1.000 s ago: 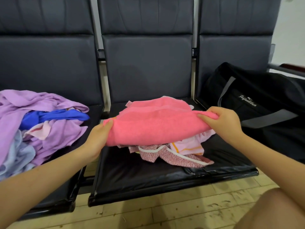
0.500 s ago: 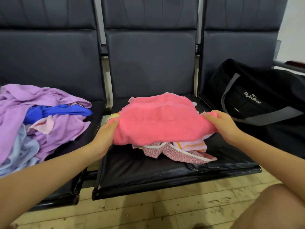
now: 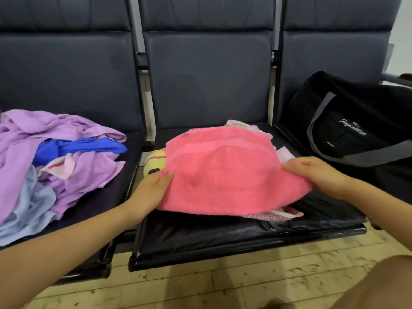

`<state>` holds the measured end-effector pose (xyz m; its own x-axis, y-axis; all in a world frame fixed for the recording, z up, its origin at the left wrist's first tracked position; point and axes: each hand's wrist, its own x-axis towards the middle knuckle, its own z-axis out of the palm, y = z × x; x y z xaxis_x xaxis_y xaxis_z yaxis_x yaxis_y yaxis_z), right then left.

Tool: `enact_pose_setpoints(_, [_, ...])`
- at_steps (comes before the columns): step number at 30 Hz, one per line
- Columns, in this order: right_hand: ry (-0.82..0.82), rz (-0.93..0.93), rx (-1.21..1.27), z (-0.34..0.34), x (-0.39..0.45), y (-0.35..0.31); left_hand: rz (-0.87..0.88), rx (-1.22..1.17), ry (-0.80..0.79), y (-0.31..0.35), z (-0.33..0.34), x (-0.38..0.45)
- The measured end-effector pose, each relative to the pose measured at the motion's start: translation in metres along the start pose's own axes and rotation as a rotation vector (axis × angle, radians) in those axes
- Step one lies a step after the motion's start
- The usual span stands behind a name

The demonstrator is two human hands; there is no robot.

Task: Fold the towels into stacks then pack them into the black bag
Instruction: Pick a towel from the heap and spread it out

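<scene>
Head view: both hands' grip holds pink towel (image 3: 225, 175)

A single head-worn, wide-angle camera looks forward and steeply down from just above the person's forearms, facing a row of dark seats (image 3: 207, 81) close in front. The middle seat fills the centre; the floor (image 3: 200, 286) runs along the bottom edge. No second view exists.

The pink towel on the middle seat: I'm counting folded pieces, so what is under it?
Under the pink towel edges of other cloths peek out: a yellow striped one at left, pale pink behind, a patterned reddish one in front. Their number and folds are covered.
</scene>
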<state>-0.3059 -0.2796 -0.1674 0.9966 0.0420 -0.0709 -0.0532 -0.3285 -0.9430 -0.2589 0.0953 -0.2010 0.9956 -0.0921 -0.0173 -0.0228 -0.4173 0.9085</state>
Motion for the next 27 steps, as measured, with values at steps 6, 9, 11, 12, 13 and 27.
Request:
enact_pose_setpoints(6, [0.358, -0.133, 0.160, -0.010, 0.038, -0.009, 0.104, -0.208, 0.253, 0.023, -0.011, 0.044])
enact_pose_setpoints(9, [0.498, -0.193, 0.017, -0.015, 0.066, -0.017, 0.135, -0.197, 0.336, 0.032, -0.012, 0.071])
enact_pose_setpoints(11, [0.542, -0.207, -0.105, -0.016, 0.082, -0.020, 0.183, -0.122, 0.368, 0.038, -0.014, 0.085])
enact_pose_setpoints(12, [0.554, -0.201, -0.158, -0.016, 0.090, -0.021, 0.207, -0.095, 0.371, 0.040, -0.014, 0.093])
enact_pose_setpoints(13, [0.566, -0.191, -0.204, -0.017, 0.098, -0.021, 0.222, -0.079, 0.372, 0.040, -0.014, 0.100])
enact_pose_setpoints(27, [0.681, -0.149, -0.422, -0.020, 0.198, -0.012, 0.070, 0.215, 0.381, 0.033, -0.005, 0.204])
